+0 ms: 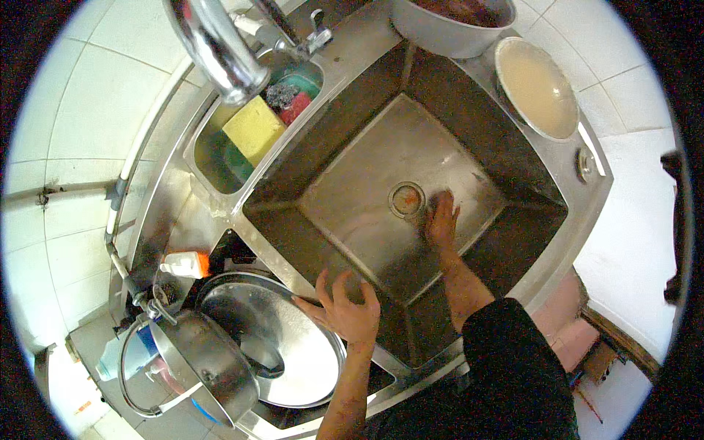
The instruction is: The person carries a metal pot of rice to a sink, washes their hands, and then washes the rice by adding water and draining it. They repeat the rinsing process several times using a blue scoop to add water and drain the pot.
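Note:
Before me lies a square stainless steel sink basin [379,148]. Its round drain [407,199] has some orange-red bits in it. My right hand [441,220] is down in the basin just right of the drain, palm down at the floor, with nothing visible in it. At the basin's near left rim is my left hand [350,311], its fingers spread and nothing in its grasp. A wide, shiny metal bowl [308,352] stands beside the left hand in the second basin; I cannot tell whether the fingers touch its edge.
A chrome faucet [220,49] overhangs a small compartment with a yellow sponge [254,131], steel wool [282,94] and a red scourer [297,108]. A steel pot [220,363] and orange-bristled brush [187,265] are at left. A grey pot [451,30] and bowl of cloudy liquid [536,91] occupy the far rim.

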Tool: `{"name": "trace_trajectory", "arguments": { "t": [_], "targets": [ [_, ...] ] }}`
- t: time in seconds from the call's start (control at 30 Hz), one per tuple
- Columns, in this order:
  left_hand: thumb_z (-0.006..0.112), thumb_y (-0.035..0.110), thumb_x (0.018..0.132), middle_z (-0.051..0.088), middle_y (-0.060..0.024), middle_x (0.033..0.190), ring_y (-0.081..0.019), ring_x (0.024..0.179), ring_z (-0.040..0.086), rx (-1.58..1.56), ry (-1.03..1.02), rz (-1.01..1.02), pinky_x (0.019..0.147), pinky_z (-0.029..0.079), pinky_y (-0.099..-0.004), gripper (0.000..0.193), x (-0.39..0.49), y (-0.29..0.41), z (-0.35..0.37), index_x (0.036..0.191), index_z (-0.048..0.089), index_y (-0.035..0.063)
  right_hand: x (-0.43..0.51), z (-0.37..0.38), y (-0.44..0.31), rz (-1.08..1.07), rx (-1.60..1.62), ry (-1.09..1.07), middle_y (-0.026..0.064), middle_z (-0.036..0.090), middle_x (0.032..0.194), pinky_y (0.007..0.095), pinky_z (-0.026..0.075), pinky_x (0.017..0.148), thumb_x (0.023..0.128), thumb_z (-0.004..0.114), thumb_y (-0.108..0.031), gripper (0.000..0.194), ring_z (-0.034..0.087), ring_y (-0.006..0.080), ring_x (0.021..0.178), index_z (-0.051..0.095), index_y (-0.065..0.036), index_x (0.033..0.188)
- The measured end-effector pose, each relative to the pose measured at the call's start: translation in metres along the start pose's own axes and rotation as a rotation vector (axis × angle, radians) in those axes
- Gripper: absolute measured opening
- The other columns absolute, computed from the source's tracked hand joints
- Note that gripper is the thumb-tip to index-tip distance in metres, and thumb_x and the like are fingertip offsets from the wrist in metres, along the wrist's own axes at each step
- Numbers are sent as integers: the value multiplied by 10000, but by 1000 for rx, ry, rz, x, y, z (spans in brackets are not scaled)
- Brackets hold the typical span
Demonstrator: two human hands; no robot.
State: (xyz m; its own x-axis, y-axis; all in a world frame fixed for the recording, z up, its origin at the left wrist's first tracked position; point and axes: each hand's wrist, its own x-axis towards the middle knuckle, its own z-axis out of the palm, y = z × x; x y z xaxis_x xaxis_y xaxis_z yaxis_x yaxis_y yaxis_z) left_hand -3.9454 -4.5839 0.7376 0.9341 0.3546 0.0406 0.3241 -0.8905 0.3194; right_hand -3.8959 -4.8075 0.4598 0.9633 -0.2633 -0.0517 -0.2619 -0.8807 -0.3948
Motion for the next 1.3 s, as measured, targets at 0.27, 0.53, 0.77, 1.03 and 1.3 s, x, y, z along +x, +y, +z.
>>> {"name": "trace_trajectory", "arguments": {
  "t": [0.27, 0.53, 0.77, 1.03, 1.3],
  "targets": [
    [752, 288, 799, 545, -144, 1342, -477, 1413, 291, 36, -25, 59, 1195, 79, -671, 293, 0, -3, 0, 1038, 687, 132, 4, 81, -75, 74, 147, 307, 307, 228, 1590, 523, 158, 1225, 1011, 444, -217, 625, 206, 465, 1482, 245, 88, 1519],
    [752, 269, 757, 513, -90, 1382, -581, 1414, 177, 52, -22, 71, 1144, 146, -724, 278, -2, -6, 3, 1009, 713, 160, 4, 29, -57, 100, 195, 153, 238, 473, 1434, 502, 365, 1108, 934, 575, -209, 451, 438, 398, 1338, 556, -8, 1337],
    [749, 268, 752, 511, -90, 1386, -597, 1413, 165, -25, 29, 40, 1136, 154, -731, 267, -2, -7, 3, 999, 718, 170, -21, 21, -40, -172, -160, -80, 126, 595, 1278, 484, 447, 968, 923, 591, -248, 359, 553, 338, 1168, 622, -66, 1231],
    [753, 284, 762, 509, -93, 1393, -594, 1418, 153, -20, 24, 19, 1135, 146, -729, 254, -2, -5, 1, 988, 732, 171, 19, 15, -47, -173, -309, -398, 109, 633, 1286, 534, 459, 966, 916, 621, -423, 480, 601, 349, 1172, 593, -104, 1273],
    [751, 307, 773, 504, -80, 1409, -593, 1426, 131, -33, -9, 10, 1149, 138, -709, 267, -1, -5, 0, 1001, 737, 169, 35, 0, -64, 74, -159, -718, 155, 695, 1126, 487, 554, 849, 797, 762, -523, 588, 687, 359, 1027, 625, -74, 1152]
  ]
}}
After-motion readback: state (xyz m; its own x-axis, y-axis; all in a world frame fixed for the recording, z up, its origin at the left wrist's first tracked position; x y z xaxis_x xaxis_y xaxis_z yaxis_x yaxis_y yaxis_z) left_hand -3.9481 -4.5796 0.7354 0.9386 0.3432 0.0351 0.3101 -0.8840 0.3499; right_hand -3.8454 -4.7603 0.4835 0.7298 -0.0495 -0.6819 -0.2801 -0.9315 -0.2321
